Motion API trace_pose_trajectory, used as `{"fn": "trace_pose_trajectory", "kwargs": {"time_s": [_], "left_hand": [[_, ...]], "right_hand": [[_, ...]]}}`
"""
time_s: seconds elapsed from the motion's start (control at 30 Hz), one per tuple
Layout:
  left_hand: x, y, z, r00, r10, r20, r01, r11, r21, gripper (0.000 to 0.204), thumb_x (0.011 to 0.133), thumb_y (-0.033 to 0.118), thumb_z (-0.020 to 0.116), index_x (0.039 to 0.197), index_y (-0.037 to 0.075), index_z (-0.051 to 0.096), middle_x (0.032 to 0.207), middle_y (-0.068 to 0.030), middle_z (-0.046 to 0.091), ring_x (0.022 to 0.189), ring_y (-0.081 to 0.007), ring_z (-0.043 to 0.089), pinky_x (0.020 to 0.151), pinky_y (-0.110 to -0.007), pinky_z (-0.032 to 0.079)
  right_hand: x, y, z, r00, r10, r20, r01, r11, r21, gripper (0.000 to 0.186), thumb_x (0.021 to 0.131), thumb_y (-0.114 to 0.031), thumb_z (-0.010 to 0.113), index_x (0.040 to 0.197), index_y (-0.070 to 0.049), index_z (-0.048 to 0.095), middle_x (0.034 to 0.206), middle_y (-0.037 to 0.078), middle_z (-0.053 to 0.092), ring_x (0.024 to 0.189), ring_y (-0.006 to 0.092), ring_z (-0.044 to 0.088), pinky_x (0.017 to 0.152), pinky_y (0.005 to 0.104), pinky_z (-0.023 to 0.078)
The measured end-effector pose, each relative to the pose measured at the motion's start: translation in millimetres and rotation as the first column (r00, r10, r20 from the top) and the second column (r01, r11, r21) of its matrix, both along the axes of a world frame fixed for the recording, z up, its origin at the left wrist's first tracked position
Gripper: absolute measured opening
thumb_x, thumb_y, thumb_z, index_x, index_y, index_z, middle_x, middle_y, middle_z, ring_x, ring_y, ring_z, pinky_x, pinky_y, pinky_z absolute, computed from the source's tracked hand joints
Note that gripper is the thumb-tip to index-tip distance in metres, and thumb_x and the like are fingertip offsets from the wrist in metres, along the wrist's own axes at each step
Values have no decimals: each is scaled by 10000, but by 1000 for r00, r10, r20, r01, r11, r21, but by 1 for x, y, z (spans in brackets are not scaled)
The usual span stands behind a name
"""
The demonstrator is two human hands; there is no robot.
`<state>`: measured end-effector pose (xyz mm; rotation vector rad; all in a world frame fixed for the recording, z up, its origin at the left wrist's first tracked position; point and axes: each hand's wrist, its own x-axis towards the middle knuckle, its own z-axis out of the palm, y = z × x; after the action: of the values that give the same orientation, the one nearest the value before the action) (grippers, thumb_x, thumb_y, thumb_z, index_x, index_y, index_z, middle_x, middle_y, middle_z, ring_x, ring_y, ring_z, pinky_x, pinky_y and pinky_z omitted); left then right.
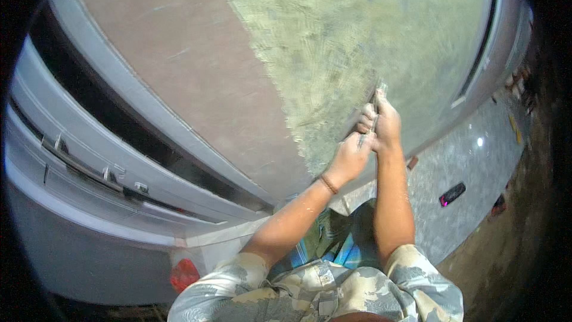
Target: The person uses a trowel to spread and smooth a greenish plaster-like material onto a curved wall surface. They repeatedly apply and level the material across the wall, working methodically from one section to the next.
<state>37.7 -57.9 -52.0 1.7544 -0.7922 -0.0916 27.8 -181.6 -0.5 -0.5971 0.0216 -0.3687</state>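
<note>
My left hand (351, 160) and my right hand (388, 124) are close together, both closed around a thin, flat trowel-like tool (382, 87) smeared with pale paste. The tool shows almost edge-on, so its full shape is hidden by my fingers. It lies against or very near a wall coat of yellowish-green plaster (322, 42), which has a rough, streaked surface. Pale paste also coats my fingers. To the left, the plaster ends in a jagged edge against a bare pinkish-brown wall (173, 53).
A grey window or door frame (128, 80) with a dark gap runs along the left. Another framed edge (476, 74) borders the plaster on the right. A black phone-like object (452, 194) lies on a grey floor (471, 143) at lower right. A red bag-like item (184, 275) sits lower left.
</note>
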Motion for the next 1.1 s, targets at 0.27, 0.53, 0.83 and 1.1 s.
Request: {"fn": "trace_pose_trajectory", "kwargs": {"time_s": [0.27,0.53,0.83,1.1], "left_hand": [[-105,69,-50,996,59,-73,-45,982,185,497,941,304,580,1279,-38,456,949,-358,648,948,-534,620,814,-601,491],[-114,156,-17,993,-15,118,-34,912,409,524,889,304,669,1293,-16,579,1268,-271,622,1194,-431,592,1027,-463,480],[44,187,274,-34,252,967,-649,731,-213,818,909,400,649,1565,46,313,1634,-171,272,1533,-341,201,1226,-577,166],[60,186,263,-89,-55,994,-850,524,-47,955,899,650,534,1624,128,196,1705,-103,78,1580,-240,4,1241,-589,-39]], "right_hand": [[-99,79,-95,905,-299,-302,143,884,-445,256,974,-122,601,1190,-18,511,913,76,610,798,157,596,761,307,514],[-188,116,-169,788,-17,-615,-83,988,-133,340,922,-97,517,1252,-17,512,862,123,660,702,236,644,630,371,563],[-199,130,-179,711,-17,-703,-397,816,-421,241,890,-55,530,1118,-24,457,769,147,634,525,229,592,470,360,506],[-211,127,-188,736,-17,-676,-406,788,-463,209,938,-90,541,1134,-20,556,890,143,664,760,244,655,641,398,541]]}}
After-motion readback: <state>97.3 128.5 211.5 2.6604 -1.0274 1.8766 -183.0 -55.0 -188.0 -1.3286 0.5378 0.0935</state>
